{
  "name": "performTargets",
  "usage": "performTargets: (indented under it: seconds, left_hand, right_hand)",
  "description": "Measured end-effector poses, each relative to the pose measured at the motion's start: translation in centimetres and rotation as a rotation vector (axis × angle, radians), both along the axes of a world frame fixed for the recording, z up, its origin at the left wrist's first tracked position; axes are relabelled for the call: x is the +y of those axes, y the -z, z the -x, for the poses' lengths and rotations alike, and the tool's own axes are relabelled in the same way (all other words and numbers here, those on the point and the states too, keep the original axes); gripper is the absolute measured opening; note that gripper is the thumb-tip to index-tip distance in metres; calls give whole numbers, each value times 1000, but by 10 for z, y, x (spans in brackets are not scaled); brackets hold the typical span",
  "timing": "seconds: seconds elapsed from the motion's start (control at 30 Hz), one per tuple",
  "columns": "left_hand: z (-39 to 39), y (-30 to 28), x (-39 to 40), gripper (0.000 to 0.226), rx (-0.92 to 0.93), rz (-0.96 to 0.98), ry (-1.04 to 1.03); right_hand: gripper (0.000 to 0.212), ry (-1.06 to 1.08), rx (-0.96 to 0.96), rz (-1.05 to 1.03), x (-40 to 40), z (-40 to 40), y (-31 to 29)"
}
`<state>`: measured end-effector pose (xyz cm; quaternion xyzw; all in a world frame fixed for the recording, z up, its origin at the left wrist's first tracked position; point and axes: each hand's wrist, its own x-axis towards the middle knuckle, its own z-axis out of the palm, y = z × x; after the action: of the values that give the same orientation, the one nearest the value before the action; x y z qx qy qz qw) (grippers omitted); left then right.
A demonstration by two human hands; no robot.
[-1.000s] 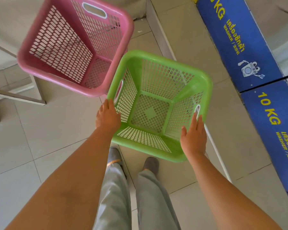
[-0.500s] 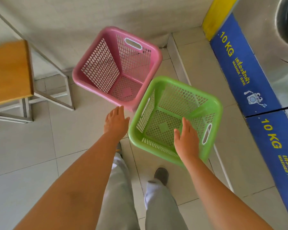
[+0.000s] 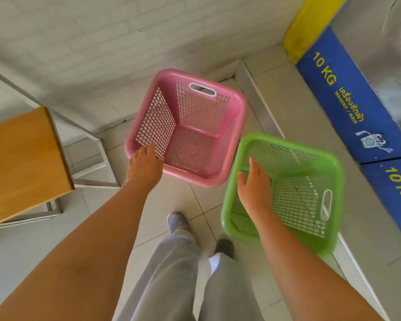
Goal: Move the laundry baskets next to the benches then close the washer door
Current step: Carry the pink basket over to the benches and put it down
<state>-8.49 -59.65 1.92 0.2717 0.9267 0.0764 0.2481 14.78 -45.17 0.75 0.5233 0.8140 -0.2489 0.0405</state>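
— Since half a second ago? Left hand (image 3: 146, 164) has reached the pink basket (image 3: 237, 126), fingers on its near-left rim corner; grip unclear.

— Right hand (image 3: 256, 187)?

— Flat, fingers apart, over the green basket (image 3: 333, 172), clamping nothing.

— Room?

— Bare tile between the wooden bench (image 3: 21, 158) and the baskets; their corners nearly touch.

— Writing?

— "10 KG WASHER" on the blue panel (image 3: 347, 105).
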Motion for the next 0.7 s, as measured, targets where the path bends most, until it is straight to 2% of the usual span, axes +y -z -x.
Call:
performTargets:
  seconds: [0.3,0.53,0.7]
  left_hand:
    - [76,34,33,49,-23,45,-18]
    - [121,88,66,51,12,44,-74]
    - [149,131,81,61,0,20,-166]
  right_hand:
    - [60,43,-89,-16,40,58,35]
    - [63,-1,-151,-35,87,94,95]
    - [70,-13,-295,-104,107,113,139]
